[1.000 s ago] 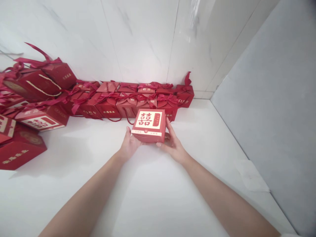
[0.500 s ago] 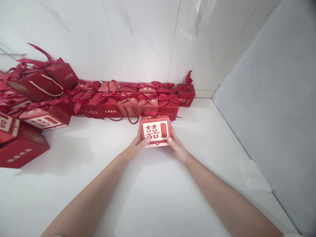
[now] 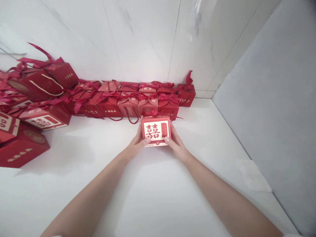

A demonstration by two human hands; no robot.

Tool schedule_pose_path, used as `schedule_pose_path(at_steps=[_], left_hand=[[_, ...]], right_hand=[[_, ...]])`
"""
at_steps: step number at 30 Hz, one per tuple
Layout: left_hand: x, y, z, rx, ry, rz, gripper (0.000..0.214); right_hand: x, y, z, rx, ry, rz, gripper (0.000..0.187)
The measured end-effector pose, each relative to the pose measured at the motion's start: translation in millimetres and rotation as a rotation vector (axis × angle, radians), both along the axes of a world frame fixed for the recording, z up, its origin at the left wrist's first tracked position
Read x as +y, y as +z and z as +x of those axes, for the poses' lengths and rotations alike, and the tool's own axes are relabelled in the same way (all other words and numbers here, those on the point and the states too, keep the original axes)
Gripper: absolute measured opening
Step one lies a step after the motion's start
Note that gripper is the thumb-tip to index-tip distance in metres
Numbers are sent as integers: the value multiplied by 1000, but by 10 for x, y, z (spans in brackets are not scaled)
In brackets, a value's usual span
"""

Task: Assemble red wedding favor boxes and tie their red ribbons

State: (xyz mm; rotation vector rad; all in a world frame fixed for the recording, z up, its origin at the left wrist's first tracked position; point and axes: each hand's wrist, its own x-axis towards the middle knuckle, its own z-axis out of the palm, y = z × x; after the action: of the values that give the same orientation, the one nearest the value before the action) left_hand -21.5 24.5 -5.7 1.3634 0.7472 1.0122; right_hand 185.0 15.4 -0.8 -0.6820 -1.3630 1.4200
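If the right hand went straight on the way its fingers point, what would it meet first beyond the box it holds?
Past the held box, the right hand would likely meet the front row's right-end box; the gap is hard to judge from this view.

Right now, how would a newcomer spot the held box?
A row of red boxes lines the pale wall. In front of its right part, the left hand and right hand hold one box. Unlike the row, it shows a white panel with big red characters, and only it is held.
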Motion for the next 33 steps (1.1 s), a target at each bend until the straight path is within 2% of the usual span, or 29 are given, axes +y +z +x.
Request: schedule_pose_path(at_steps=[22, 29, 33], left_hand=[[-14, 35, 27, -32, 43, -25, 86], [-21, 73, 53, -49, 43, -13, 86], [6, 63, 58, -78, 107, -78, 72]], right_hand=[[25, -32, -6, -35, -61, 23, 76], [12, 18, 0, -45, -56, -1, 78], [23, 7, -5, -24, -55, 9, 76]])
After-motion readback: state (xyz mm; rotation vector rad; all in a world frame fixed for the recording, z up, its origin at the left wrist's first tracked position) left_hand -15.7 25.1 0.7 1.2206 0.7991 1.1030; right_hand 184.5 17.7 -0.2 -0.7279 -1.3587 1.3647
